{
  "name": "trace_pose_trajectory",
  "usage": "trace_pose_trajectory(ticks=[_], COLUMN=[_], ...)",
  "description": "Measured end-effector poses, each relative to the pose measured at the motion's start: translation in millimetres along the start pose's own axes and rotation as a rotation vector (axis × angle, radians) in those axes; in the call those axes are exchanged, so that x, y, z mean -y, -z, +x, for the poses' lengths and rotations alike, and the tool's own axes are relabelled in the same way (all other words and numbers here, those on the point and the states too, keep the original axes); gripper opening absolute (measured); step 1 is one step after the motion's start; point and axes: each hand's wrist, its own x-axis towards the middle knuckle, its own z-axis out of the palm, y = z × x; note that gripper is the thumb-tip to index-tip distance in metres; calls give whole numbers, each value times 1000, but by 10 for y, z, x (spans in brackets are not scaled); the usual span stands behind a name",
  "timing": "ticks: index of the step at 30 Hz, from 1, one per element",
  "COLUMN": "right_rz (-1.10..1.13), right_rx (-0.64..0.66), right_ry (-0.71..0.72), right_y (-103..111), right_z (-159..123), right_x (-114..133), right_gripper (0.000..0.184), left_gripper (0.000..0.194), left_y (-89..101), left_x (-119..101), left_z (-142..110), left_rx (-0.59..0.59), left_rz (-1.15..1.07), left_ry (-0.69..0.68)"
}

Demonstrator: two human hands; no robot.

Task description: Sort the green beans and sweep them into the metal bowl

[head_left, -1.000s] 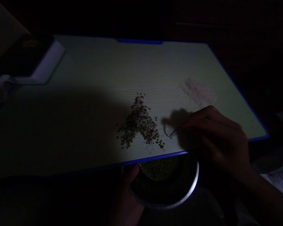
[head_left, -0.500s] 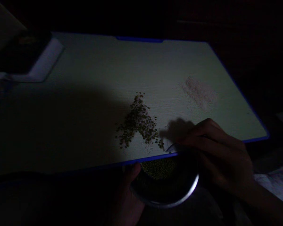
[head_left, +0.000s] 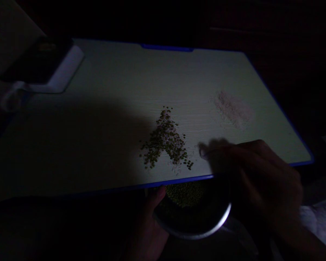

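My left hand (head_left: 152,224) is closed on the left rim of a round metal bowl (head_left: 206,233), the thumb over its edge. Inside the bowl lie many small green beans (head_left: 186,194), probably mung beans. The bowl is just below the near blue edge of a pale tabletop (head_left: 190,76). A loose heap of green beans (head_left: 165,139), mixed with pale bits, is spread on that top. My right hand (head_left: 263,177) hangs over the near edge, right of the heap, its fingers pinched together. A thin, pale-edged thing (head_left: 202,151) shows at the fingertips, too dark and blurred to name.
A patch of pale, pinkish crumbs or powder (head_left: 232,108) lies on the right side of the tabletop. At the far left corner stands a white box-like object with a dark top (head_left: 66,70). Deep shadow covers the left part.
My right hand has lifted away from the near edge and moved slightly right and inward over the tabletop. My left hand still holds the bowl. The whole view has shifted a little.
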Motion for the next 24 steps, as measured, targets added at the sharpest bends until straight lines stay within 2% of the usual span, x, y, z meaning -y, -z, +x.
trace_pose_trajectory(ticks=[3, 8, 12, 18, 21, 24], right_rz=[-13, 94, 107, 86, 95, 92], right_rx=[-12, 74, 78, 82, 83, 80], right_ry=[5, 87, 120, 129, 146, 150], right_y=[27, -44, -89, -98, -125, -158], right_z=[33, 105, 147, 205, 227, 256], right_x=[-4, 81, 94, 95, 105, 106], right_gripper=[24, 28, 29, 29, 27, 27], left_gripper=[39, 58, 59, 51, 62, 67], left_y=[15, 40, 21, 12, -8, -2], left_x=[7, 26, 15, -5, -6, -1], left_z=[10, 20, 1, 17, 15, 2], left_rx=[7, 14, 8, 5, -25, 10], left_rz=[14, 47, 56, 96, 109, 109], left_ry=[8, -13, -49, 7, -15, -8])
